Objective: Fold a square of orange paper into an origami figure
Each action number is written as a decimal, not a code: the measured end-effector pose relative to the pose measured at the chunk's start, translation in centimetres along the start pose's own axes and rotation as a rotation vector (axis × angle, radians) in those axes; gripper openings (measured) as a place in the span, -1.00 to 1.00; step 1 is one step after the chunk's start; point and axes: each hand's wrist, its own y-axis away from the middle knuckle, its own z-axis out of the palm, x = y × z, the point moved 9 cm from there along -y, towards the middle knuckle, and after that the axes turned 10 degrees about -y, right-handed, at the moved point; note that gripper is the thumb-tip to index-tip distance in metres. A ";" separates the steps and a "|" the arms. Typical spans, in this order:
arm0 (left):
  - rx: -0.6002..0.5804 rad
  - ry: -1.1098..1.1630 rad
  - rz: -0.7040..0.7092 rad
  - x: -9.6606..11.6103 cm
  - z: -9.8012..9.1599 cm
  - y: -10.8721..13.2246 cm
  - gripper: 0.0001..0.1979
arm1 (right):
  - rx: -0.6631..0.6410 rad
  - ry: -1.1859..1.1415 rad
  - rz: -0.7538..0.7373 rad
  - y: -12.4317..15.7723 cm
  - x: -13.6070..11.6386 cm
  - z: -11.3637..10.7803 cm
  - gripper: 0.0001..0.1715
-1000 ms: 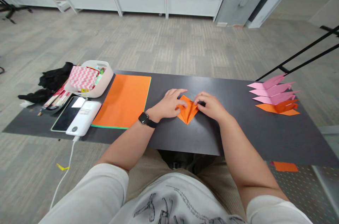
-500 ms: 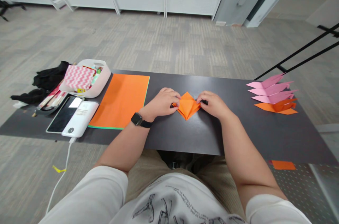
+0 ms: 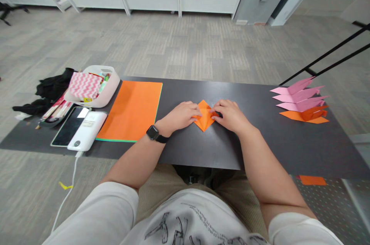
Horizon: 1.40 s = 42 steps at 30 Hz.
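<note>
A folded orange origami paper (image 3: 204,117), diamond-shaped with creases down its middle, lies on the dark table in front of me. My left hand (image 3: 185,115), with a black watch on its wrist, has its fingers closed on the paper's left corner. At the opposite corner, my right hand (image 3: 227,114) pinches the paper between thumb and fingers. Both side corners are partly hidden under the fingertips. The top and bottom points of the diamond show plainly.
Left of my hands lies a stack of orange sheets (image 3: 131,110), beside a white power bank (image 3: 88,131), a phone (image 3: 71,127) and a white basket (image 3: 108,90). Pink folded birds (image 3: 302,96) and an orange folded bird (image 3: 306,115) stand at the right on the table (image 3: 266,141).
Both hands have moved inward over the paper's side corners, covering more of them. The paper stays in about the same place.
</note>
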 end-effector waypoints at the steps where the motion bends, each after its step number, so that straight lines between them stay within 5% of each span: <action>1: -0.001 0.020 0.024 0.3 0.1 0.0 -0.65 | -0.020 -0.018 -0.030 0.0 -0.4 0.4 -0.73; 5: -0.001 0.055 0.054 1.2 -0.1 0.2 -0.68 | -0.095 -0.109 -0.117 0.0 -1.7 1.3 -0.60; 9: -0.002 0.076 0.088 1.7 -0.6 0.2 -0.84 | -0.132 -0.178 -0.122 0.2 -2.3 1.1 -0.72; 20: -0.044 0.046 0.095 1.8 0.0 0.0 -0.88 | -0.181 -0.268 -0.163 0.4 -2.4 0.7 -0.84; 28: 0.085 0.056 0.133 1.9 -1.3 0.4 -0.87 | -0.077 -0.256 -0.263 0.4 -2.9 -0.5 -0.87; 42: 0.291 0.095 0.050 2.1 -4.3 0.8 -0.79 | 0.114 -0.248 -0.216 0.5 -3.6 -3.3 -0.84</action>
